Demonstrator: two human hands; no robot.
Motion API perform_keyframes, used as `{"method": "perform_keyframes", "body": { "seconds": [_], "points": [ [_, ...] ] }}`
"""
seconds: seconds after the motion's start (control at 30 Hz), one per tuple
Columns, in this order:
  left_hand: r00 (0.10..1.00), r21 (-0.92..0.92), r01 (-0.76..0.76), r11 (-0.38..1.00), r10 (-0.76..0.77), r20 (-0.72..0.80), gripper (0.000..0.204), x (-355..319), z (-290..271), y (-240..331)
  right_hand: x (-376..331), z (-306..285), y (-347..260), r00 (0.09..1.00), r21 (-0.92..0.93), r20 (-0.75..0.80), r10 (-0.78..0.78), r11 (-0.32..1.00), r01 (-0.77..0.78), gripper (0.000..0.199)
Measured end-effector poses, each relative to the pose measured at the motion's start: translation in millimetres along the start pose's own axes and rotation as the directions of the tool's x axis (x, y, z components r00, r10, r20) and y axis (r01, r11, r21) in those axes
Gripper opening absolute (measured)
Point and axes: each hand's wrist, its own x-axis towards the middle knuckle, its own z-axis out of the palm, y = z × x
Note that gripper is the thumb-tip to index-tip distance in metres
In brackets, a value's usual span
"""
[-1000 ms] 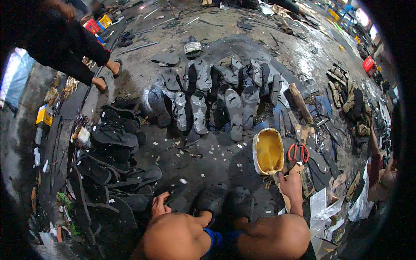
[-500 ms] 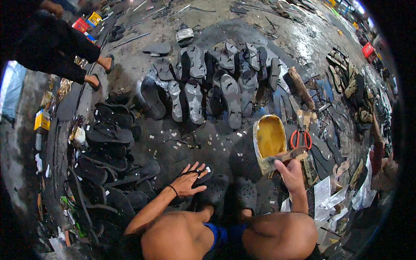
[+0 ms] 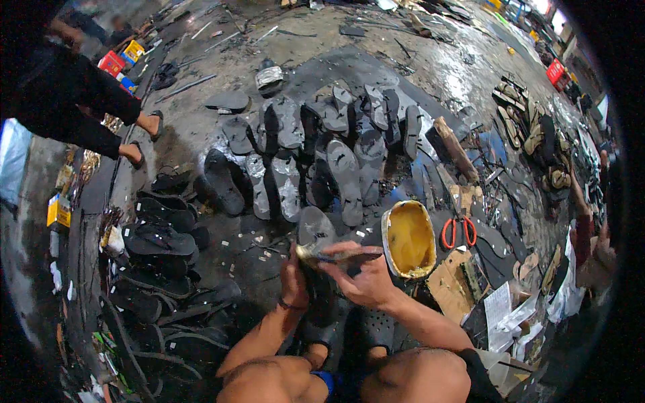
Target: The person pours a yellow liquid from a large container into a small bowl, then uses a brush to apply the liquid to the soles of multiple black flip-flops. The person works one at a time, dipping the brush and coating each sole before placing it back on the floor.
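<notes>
My left hand [image 3: 293,281] grips the edge of a grey sandal sole [image 3: 316,224], which is tilted up in front of my feet. Closed round a flat-handled brush [image 3: 356,254], my right hand [image 3: 368,281] holds its pale bristle end against or just above the sole; exact contact cannot be made out. Right of that hand stands an oval tub [image 3: 408,276] with a smeared rim, holding yellow glue-like stuff [image 3: 411,235]. Scissors [image 3: 459,232] with orange handles lie beyond the tub's right side.
Several grey soles [image 3: 345,181] lie in rows ahead, some with shiny wet-looking patches. Black strapped sandals [image 3: 161,238] are piled at left. A wooden stick [image 3: 457,149], cardboard [image 3: 450,289] and papers [image 3: 498,312] lie at right. Another person's legs [image 3: 101,111] stand at far left.
My right hand has brought the brush from over the tub leftward to the sole. My left hand, spread low over a black sandal piece before, now holds the sole up.
</notes>
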Motion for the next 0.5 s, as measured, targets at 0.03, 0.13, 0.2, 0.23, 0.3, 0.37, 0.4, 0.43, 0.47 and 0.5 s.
{"method": "perform_keyframes", "body": {
  "seconds": [0.03, 0.13, 0.2, 0.23, 0.3, 0.37, 0.4, 0.43, 0.47, 0.5],
  "points": [
    [1.0, -0.01, -0.003, 1.0, 0.003, -0.001, 0.05, -5, 4, -3, 8, 3, 6, 0.989, -0.033, -0.08, -0.127, 0.992, 0.125, 0.018],
    [0.996, 0.032, -0.083, 0.996, 0.083, 0.021, 0.046, -11, 0, -9, 7, -11, 4, 0.987, -0.208, -0.152, 0.059, 0.974, -0.09, 0.016],
    [0.995, -0.133, -0.077, 0.988, 0.085, 0.055, 0.041, -4, 8, 1, -12, -3, -1, 0.989, -0.07, -0.146, -0.003, 0.998, -0.007, 0.018],
    [0.995, -0.216, -0.062, 0.974, 0.078, 0.068, 0.039, -4, 13, 1, -8, -5, -5, 0.984, -0.093, -0.147, -0.097, 0.992, 0.084, 0.019],
    [0.979, -0.209, -0.176, 0.962, 0.193, 0.06, 0.037, -17, 20, -10, 16, -5, -4, 0.942, -0.088, -0.31, 0.126, 0.983, -0.161, 0.02],
    [0.947, -0.04, -0.319, 0.947, 0.32, 0.012, 0.036, -13, 10, 10, 0, 13, -3, 0.916, 0.135, -0.25, 0.314, 0.948, -0.288, 0.023],
    [0.972, -0.013, -0.229, 0.973, 0.23, 0.053, 0.04, -18, 20, 26, -18, 15, -1, 0.9, 0.279, -0.163, 0.405, 0.894, -0.352, 0.023],
    [0.987, 0.026, -0.142, 0.99, 0.139, 0.087, 0.046, -26, 27, 43, -25, 17, 2, 0.882, 0.416, -0.043, 0.47, 0.811, -0.412, 0.023],
    [0.994, 0.003, -0.02, 1.0, 0.019, 0.109, 0.048, -39, 21, 53, -24, 11, -7, 0.76, 0.496, 0.272, 0.59, 0.591, -0.637, 0.025],
    [0.979, -0.062, 0.13, 0.99, -0.118, 0.166, 0.05, -49, 15, 52, -18, -1, -4, 0.758, 0.568, 0.184, 0.626, 0.562, -0.602, 0.026]
  ]
}}
